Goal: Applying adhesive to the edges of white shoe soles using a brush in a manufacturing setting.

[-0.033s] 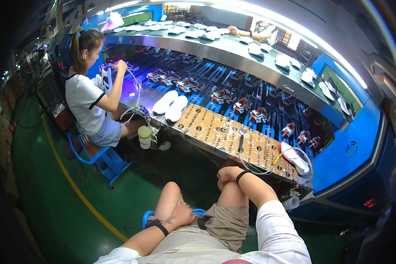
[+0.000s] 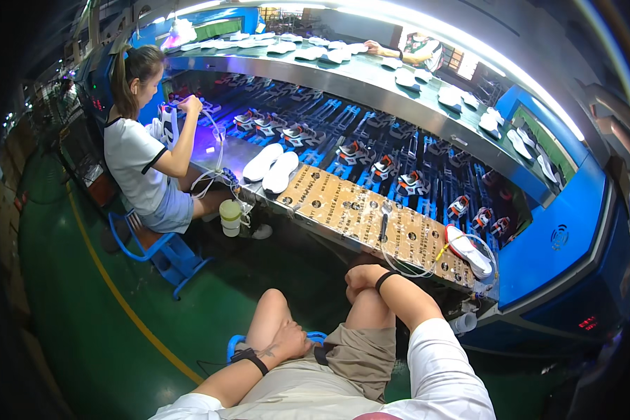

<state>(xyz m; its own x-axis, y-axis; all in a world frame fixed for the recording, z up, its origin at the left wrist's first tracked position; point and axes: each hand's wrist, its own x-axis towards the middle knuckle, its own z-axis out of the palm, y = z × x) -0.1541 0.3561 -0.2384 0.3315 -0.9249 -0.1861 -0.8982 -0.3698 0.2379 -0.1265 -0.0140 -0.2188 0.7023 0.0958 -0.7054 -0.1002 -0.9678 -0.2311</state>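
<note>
My left hand (image 2: 292, 341) lies on my lap against the inner left thigh, its fingers resting on the leg and partly hidden; it holds nothing I can see. My right hand (image 2: 360, 276) rests on my right knee, fingers curled in, below the bench edge. In front of it, the bench is covered with printed brown cardboard (image 2: 343, 210). On this lie a brush-like tool with a dark handle (image 2: 384, 225) and, at the right end, a white shoe sole with a red edge (image 2: 467, 252). Two white soles (image 2: 280, 173) sit side by side at the cardboard's left end.
Behind the bench, a conveyor carries orange-and-white shoe uppers (image 2: 352, 152); a raised belt (image 2: 371, 66) bears white soles. A thin clear hose (image 2: 406, 274) loops over the front edge. At left, a co-worker (image 2: 136, 154) sits handling a shoe. A blue machine housing (image 2: 553, 238) stands right.
</note>
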